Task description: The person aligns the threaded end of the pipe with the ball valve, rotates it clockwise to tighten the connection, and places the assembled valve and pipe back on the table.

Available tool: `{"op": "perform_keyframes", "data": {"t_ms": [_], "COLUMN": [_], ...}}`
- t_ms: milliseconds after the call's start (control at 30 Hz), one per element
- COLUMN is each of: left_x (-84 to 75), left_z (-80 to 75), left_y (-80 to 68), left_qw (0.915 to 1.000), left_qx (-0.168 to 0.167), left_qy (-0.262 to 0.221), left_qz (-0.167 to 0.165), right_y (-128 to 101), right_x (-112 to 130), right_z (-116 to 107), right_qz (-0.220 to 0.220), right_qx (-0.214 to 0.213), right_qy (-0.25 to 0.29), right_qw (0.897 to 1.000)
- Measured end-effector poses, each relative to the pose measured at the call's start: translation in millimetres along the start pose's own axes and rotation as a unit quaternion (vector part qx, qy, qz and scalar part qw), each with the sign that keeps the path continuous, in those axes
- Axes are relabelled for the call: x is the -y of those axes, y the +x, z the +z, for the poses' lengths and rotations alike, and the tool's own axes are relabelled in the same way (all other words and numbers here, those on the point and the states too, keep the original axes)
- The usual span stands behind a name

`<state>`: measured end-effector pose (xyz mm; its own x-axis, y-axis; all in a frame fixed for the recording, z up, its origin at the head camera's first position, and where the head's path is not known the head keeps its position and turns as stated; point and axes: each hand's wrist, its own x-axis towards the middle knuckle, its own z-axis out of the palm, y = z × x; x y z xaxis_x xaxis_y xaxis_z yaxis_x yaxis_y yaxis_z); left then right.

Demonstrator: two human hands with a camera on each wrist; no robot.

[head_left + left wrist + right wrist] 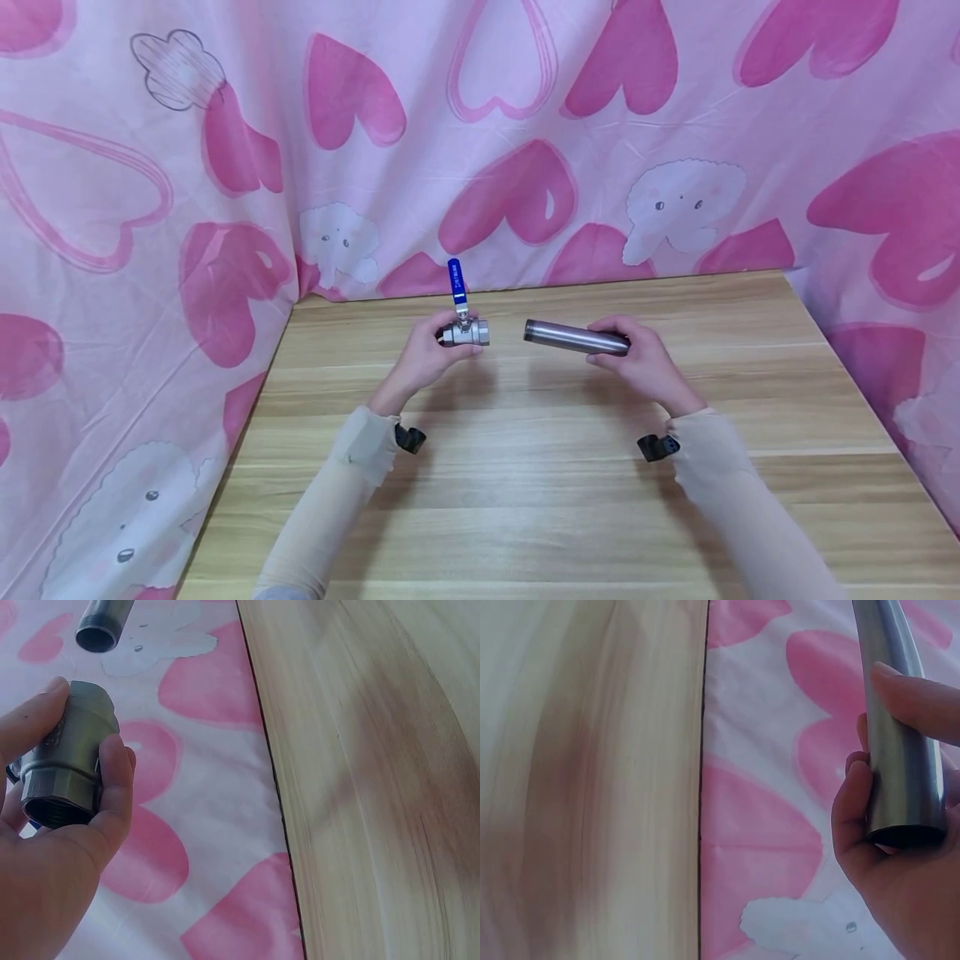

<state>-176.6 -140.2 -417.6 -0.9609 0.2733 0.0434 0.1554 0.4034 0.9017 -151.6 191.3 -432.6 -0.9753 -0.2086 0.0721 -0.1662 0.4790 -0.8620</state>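
My left hand (429, 354) grips a silver ball valve (467, 333) by its body, with fingers and thumb around it. The valve's blue lever handle (457, 282) points up and away from me. In the left wrist view, the threaded opening of the valve (71, 754) faces the camera. My right hand (643, 358) holds a grey metal pipe (573, 337) near its right end, thumb on one side and fingers curled on the other. The pipe's free end has a dark threaded band and points toward the valve, a gap apart. In the right wrist view the pipe (900, 750) runs upward.
Below both hands lies a wood-grain table (517, 500). A pink curtain (420, 192) with hearts and white cartoon animals hangs behind the table and along both sides. Small black cameras (410, 438) are worn at both wrists.
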Motion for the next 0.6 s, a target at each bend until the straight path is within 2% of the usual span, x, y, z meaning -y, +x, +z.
{"op": "perform_keyframes", "data": {"t_ms": [600], "left_x": [-2.0], "left_z": [5.8], "left_y": [-1.5], "left_qw": [0.9999], "left_qx": [0.009], "left_qy": [0.007], "left_qz": [-0.005], "right_y": [5], "right_x": [13], "right_z": [11], "right_qz": [-0.023], "right_qx": [0.008], "right_qy": [-0.019], "right_qw": [1.0]}}
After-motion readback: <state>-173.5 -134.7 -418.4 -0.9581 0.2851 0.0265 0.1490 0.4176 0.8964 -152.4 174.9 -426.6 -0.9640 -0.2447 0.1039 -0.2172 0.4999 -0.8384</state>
